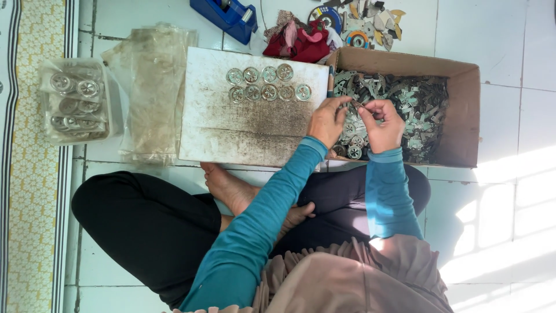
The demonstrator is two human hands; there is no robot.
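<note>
White tiled floor [504, 52], seen from above; I sit cross-legged on it. My left hand [328, 120] and right hand [382, 123] meet over the near end of a cardboard box [463, 116], fingers pinched narrow on a small metal part [358, 106] held between them; its exact shape is too small to tell. The box holds a heap of loose metal pieces [417, 104], with a few round wheel-like discs [351, 145] lying below my hands. Just beside the box, under my left wrist, lies a dirty white board [243, 133]; nine finished discs [267, 84] sit on it in two rows near its far edge. Beyond the board lies a stack of clear bags [152, 93], then a clear container [75, 101] filled with more discs. At the far side are a blue tape dispenser [229, 17], a red cloth [301, 40] and scattered scraps [370, 23].
</note>
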